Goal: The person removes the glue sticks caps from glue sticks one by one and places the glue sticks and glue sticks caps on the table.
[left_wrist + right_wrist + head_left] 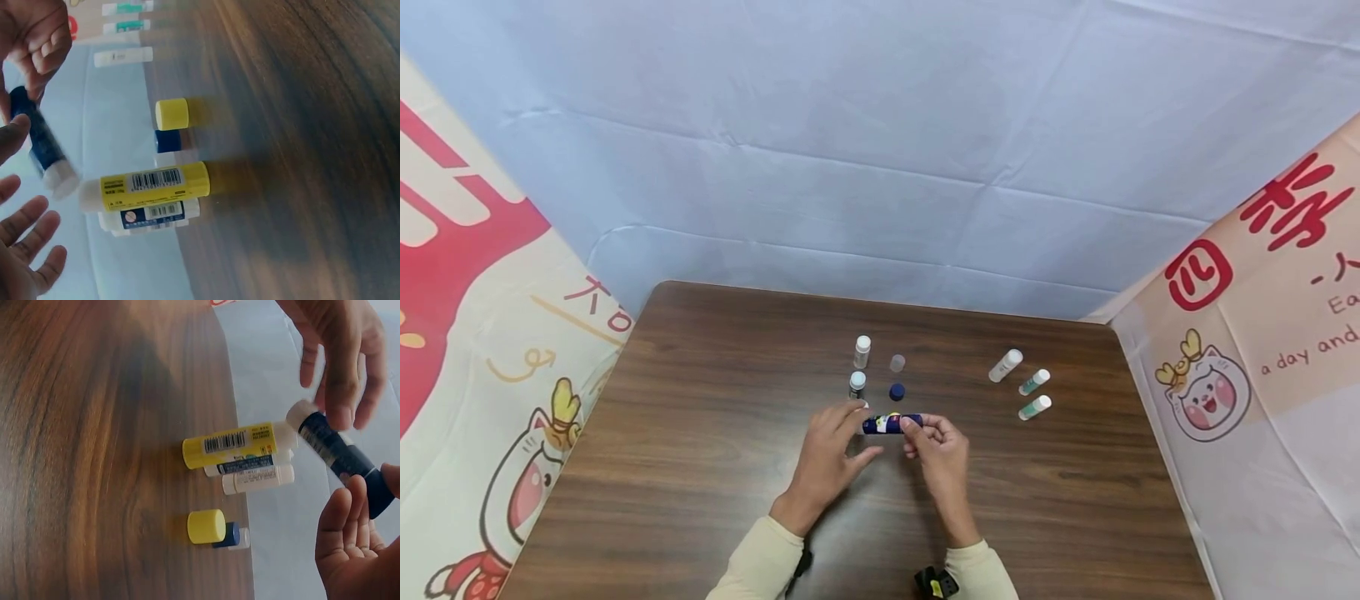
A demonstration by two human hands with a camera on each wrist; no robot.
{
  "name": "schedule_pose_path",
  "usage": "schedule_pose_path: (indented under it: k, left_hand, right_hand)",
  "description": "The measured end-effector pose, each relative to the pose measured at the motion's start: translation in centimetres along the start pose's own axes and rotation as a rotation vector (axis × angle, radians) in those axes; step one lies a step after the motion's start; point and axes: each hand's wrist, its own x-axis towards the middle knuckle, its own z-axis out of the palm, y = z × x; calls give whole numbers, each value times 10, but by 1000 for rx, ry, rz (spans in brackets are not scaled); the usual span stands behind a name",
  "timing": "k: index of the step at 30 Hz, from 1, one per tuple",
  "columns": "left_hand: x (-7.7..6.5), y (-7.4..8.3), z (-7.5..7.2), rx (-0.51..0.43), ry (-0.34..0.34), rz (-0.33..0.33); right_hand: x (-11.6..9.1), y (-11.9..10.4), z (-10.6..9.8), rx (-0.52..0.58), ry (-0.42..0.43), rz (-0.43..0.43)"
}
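A dark blue glue stick (886, 424) with a white end lies across between the hands, above the table. My right hand (942, 454) pinches its blue end between thumb and fingers. My left hand (827, 454) is beside the white end, fingers spread and loosely bent, not wrapped round it. Below, a yellow glue stick (153, 187) stands on its end, mostly hidden in the head view. Behind it stand a navy-labelled glue stick (857, 385) and a white one (862, 352). A yellow cap (206, 526), a blue cap (897, 392) and a translucent cap (897, 363) stand alongside in a row.
On the right side of the brown wooden table (700, 417) stand a white glue stick (1005, 365) and two green-and-white ones, one far (1034, 382) and one near (1035, 407). A pale cloth (850, 208) hangs behind the table's back edge; printed sheets hang at both sides.
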Motion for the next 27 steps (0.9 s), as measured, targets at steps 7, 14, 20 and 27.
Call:
schedule_pose_path:
  k: [7,14,20,27]
  left_hand:
    - [0,4,3,53,-46,71]
    - [-3,4,6,62,-48,87]
    - [-6,3,6,69,-29,83]
    - [-7,3,6,94,-5,83]
  right_hand:
    - [-3,1,8,-12,-41,59]
    - [1,21,12,-33,-1,96]
    - [1,24,14,-75,0,92]
    - [2,26,12,-86,-51,59]
